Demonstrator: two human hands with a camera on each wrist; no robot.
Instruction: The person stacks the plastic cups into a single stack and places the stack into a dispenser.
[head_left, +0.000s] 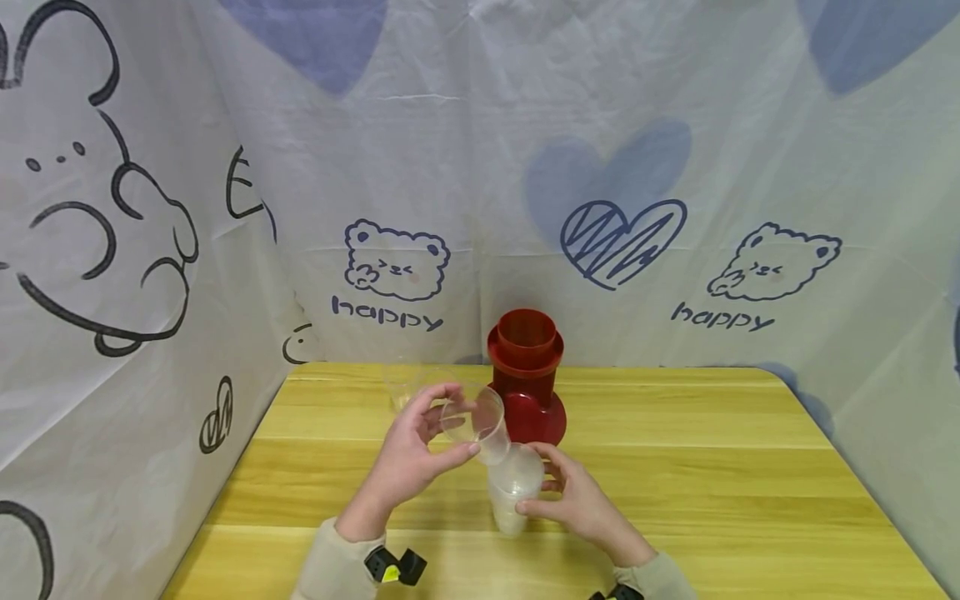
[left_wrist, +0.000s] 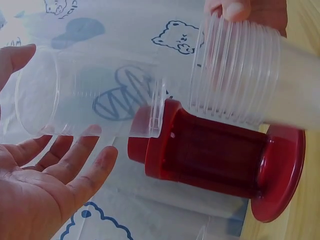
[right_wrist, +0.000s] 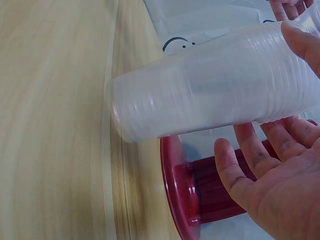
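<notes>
From here I see the left hand holding a single clear cup between its thumb and fingers, the fingers loosely spread along its side. The right hand grips a stack of cups, thumb on one side and fingers on the other. The single cup sits to the left of the stack and slightly farther off, inside the left hand's grasp; my left wrist view shows a narrow gap between the two. I cannot tell whether the stack's base touches the wooden table.

The single cup is thin, see-through plastic, tilted, with fine marks on its wall. The stack stands nearly upright, its rims packed in close rings near the top and its body turning cloudy white lower down. Just beyond both, I have a glossy red holder with a broad round base.
</notes>
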